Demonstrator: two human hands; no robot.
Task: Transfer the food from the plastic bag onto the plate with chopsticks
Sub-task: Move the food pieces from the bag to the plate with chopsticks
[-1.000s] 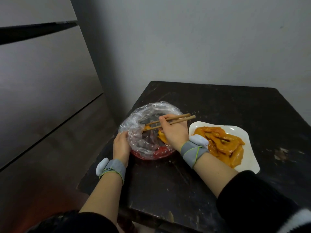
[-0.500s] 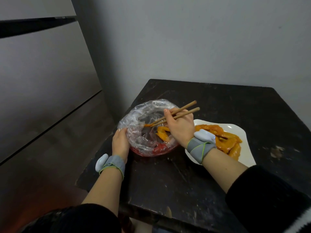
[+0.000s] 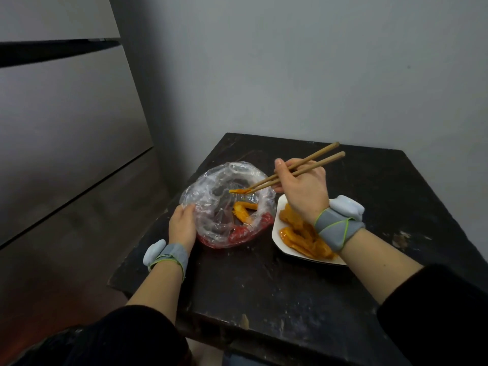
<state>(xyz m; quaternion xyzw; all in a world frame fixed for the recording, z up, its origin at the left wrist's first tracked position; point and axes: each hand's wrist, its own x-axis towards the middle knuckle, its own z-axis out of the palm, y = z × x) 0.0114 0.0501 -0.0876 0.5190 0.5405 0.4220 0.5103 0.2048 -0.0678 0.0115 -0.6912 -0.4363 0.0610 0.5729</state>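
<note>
A clear plastic bag (image 3: 211,180), rolled open over a red base, sits on the dark table (image 3: 264,281). An orange, sauce-coated piece of food (image 3: 244,211) lies inside it. My left hand (image 3: 182,225) grips the bag's left rim. My right hand (image 3: 303,186) holds wooden chopsticks (image 3: 298,169) above the bag's right side; their tips are smeared orange and may pinch a small bit of food. A white plate (image 3: 277,233) right of the bag carries several orange pieces (image 3: 301,233), partly hidden by my right wrist.
The small dark table stands in a corner against a grey wall. Its left and near edges drop off close to the bag and my forearms. A grey panelled surface rises on the left. Both wrists wear grey bands.
My right hand has lifted the chopsticks up out of the bag, tips now above its opening. One food piece stays in the bag. My left hand kept hold of the rim.
</note>
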